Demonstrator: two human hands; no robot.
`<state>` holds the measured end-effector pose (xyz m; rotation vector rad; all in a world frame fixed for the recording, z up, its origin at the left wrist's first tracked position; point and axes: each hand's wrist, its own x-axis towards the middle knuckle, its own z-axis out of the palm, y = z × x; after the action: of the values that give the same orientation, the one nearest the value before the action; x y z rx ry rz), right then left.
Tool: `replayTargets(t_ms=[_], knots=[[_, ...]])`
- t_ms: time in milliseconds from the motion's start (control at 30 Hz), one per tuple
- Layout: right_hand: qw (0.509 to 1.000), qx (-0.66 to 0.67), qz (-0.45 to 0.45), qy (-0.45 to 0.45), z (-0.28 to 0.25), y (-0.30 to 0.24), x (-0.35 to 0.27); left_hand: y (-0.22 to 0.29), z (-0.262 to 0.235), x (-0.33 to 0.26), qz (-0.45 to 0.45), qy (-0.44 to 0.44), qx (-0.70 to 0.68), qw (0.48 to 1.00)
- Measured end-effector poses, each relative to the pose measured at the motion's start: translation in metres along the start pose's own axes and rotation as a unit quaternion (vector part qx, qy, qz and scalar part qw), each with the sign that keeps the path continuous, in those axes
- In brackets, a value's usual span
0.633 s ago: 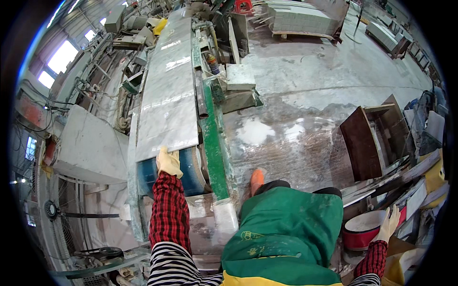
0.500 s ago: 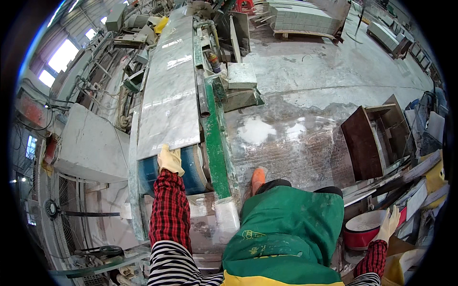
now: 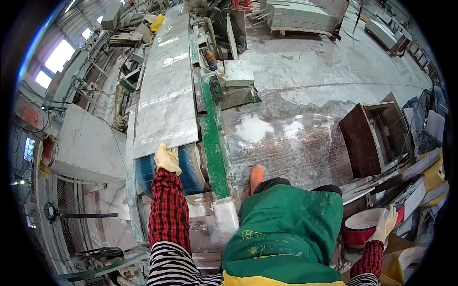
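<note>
A long polished grey-white marble slab point(image 3: 164, 107) lies on the conveyor, its near end over a blue belt roller point(image 3: 191, 164). My left hand point(image 3: 167, 158), in a cream glove, is closed on the slab's near edge, with part of the fingers hidden beneath it. Off to the right, my right hand point(image 3: 385, 225), gloved alike, is held open with the fingers stretched out. It is beside a red round tub point(image 3: 359, 238) with a pale inside, and appears to hold nothing.
A green conveyor rail point(image 3: 217, 148) runs along the slab's right side. A spray can point(image 3: 210, 60) and a pale block point(image 3: 239, 74) stand farther up. At right are a brown wooden box point(image 3: 361, 143) and stacked offcuts point(image 3: 412, 200). A pallet of slabs point(image 3: 303, 19) sits far back.
The whole view has shifted slightly. My left hand stays on the slab's near edge, and my right hand stays open by the tub.
</note>
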<state>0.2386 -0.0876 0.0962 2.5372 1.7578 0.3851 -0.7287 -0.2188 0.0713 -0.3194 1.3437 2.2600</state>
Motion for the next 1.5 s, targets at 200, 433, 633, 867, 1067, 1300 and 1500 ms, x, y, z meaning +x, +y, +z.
replayTargets(t_ms=[200,433,633,867,1067,1300,1500], knots=[[1.000,-0.012,0.003,-0.014,-0.011,-0.012,-0.010,0.003,0.000,0.009,-0.010,-0.007,-0.013,1.000],[1.000,-0.008,0.009,-0.026,-0.032,-0.033,-0.024,-0.002,-0.002,0.017,0.010,0.007,-0.021,1.000],[0.998,-0.030,0.021,-0.056,-0.049,-0.052,-0.032,0.000,0.003,0.010,0.005,0.002,0.000,1.000],[0.999,-0.035,0.009,-0.036,-0.044,-0.053,-0.042,0.000,0.005,0.017,0.019,0.018,0.003,1.000],[0.998,-0.053,0.015,-0.033,-0.040,-0.055,-0.046,0.007,0.009,0.017,0.021,0.046,0.003,0.999],[0.998,-0.057,0.011,-0.013,-0.046,-0.068,-0.059,0.018,0.006,0.003,0.009,-0.080,0.050,0.996],[0.998,-0.066,0.018,-0.011,-0.054,-0.079,-0.067,0.055,-0.003,0.000,-0.031,-0.071,0.426,0.902]])
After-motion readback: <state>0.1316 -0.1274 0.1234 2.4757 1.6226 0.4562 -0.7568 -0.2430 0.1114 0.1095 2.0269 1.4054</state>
